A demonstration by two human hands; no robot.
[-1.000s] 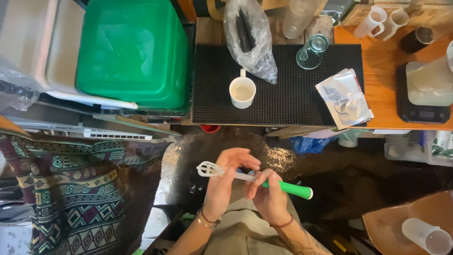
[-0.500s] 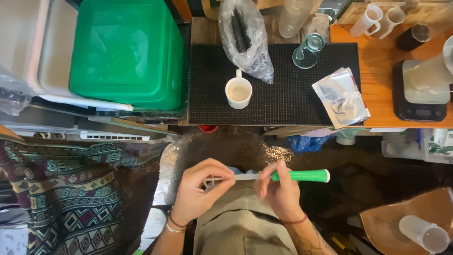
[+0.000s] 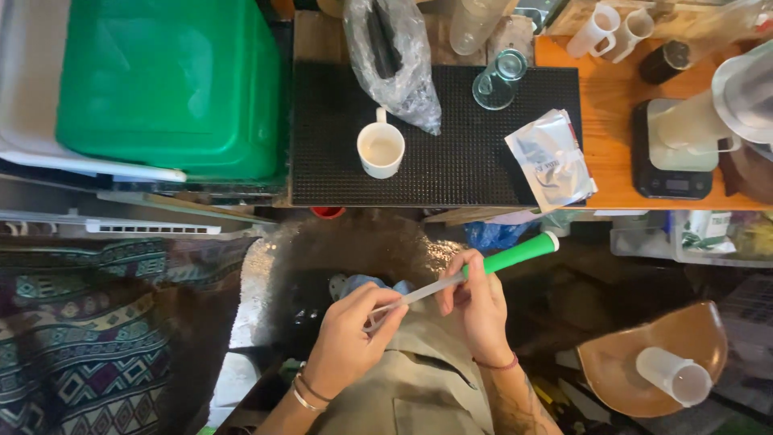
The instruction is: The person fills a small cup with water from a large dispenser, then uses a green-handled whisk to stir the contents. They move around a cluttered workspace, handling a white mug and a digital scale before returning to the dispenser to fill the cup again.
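Landmark: black ribbed rubber mat (image 3: 451,161), holding a white ceramic cup (image 3: 381,149).
Left hand (image 3: 348,338): below the mat, fingers pinched on the tool's pale end.
Tool: slim white plastic stick with green handle (image 3: 475,272), tilted, below the mat.
Right hand (image 3: 477,304): fingers closed around the stick's middle.

Bright green plastic handle (image 3: 519,255) on a pale translucent whisk shaft, green plastic bin lid (image 3: 165,84), black dotted rubber mat (image 3: 451,153), white ceramic cup (image 3: 381,151), orange wooden counter (image 3: 608,121), teal-and-purple geometric patterned cloth (image 3: 88,338), beige shirt (image 3: 419,395).
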